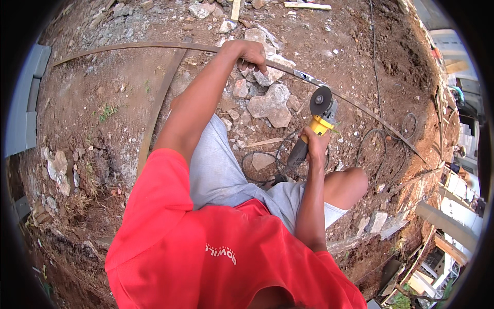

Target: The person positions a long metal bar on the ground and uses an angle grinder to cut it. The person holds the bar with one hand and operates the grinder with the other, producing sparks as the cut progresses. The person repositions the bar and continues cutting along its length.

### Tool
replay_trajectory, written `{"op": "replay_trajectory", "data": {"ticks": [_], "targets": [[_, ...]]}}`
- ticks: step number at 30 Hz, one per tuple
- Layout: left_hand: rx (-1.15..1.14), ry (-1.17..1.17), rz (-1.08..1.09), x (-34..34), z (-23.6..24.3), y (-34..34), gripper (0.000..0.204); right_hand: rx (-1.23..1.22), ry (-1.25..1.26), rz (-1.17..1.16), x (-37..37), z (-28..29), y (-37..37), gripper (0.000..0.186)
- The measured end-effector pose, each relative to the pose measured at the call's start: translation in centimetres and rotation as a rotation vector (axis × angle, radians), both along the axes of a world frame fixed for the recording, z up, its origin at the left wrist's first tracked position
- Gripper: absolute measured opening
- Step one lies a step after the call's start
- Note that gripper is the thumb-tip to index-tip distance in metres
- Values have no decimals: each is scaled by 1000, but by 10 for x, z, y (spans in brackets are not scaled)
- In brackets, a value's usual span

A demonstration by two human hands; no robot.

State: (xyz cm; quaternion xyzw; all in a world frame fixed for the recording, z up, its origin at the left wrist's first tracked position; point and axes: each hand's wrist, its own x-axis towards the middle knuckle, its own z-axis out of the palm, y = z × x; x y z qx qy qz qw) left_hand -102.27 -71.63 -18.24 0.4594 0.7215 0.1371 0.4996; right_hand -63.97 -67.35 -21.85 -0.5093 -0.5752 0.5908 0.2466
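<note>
A long, narrow, rusty metal bar (139,46) runs across the view from the far left down to the right. My left hand (248,55) grips it near its middle, fingers bent over it. Right of that hand, the bar shows a shiny bare patch (307,78). My right hand (317,142) is wrapped round a yellow and black angle grinder (322,124). Its dark cutting disc (320,100) is just on my side of the bar, near the shiny patch; whether they touch I cannot tell.
Broken concrete chunks (270,106) lie on the dirt between my hands. A second flat strip (160,105) passes under the bar on the left. Black cable (377,67) loops over the soil. Grey blocks (32,103) stand at the left edge, timber (445,226) at the right.
</note>
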Motion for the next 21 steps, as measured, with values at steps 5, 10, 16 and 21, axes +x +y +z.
{"op": "replay_trajectory", "data": {"ticks": [5,10,16,21], "targets": [[-79,-13,9,-3,11,5,33,-39,35,6,3,-8,0,45],[-84,-23,30,-3,9,8,30,-47,52,-10,4,-10,0,45],[-27,18,6,-3,8,5,29,-51,30,-10,-2,-3,-3,44],[36,85,-11,3,10,1,32,-39,17,26,-1,-19,3,37]]}}
